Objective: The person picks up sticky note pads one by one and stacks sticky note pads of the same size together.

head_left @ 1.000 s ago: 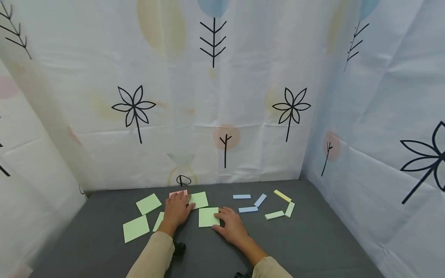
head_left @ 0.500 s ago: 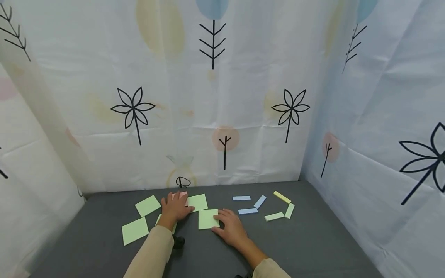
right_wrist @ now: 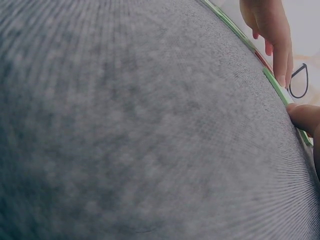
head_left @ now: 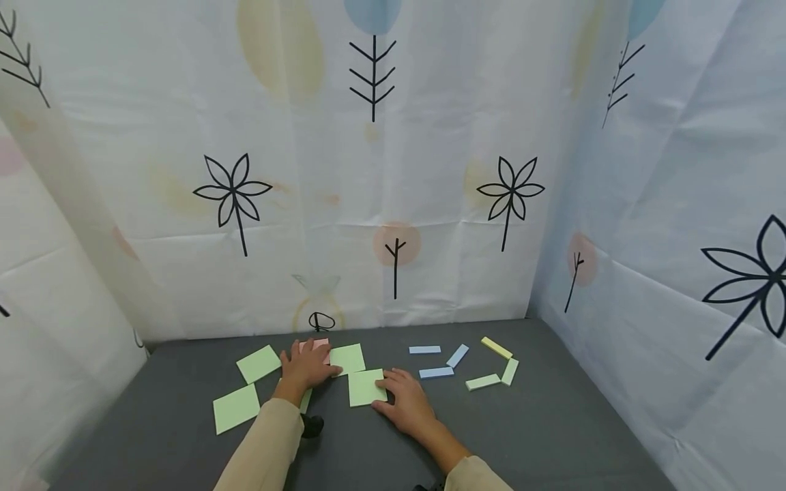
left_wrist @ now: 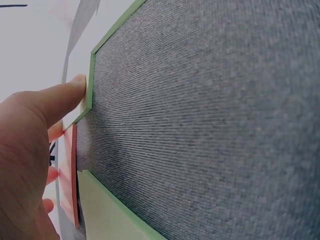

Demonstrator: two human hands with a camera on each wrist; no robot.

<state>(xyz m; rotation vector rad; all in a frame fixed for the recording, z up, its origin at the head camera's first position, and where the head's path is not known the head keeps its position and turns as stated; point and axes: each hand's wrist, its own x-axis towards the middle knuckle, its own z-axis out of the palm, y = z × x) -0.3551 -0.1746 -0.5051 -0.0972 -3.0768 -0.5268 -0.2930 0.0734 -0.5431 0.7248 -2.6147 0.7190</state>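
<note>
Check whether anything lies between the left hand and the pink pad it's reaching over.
Nothing visible does. The left hand already rests on the pink pad, thumb at the edge of a green pad. The right hand touches another green pad nearer the person.

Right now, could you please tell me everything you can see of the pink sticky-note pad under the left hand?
The pink pad is a thin paper stack lying flat on the grey cloth table, near the back curtain. The left hand rests on it and hides most of it; only its far edge shows in the head view. In the left wrist view its pink edge shows beside the fingers, between two green pads. Any writing is hidden.
</note>
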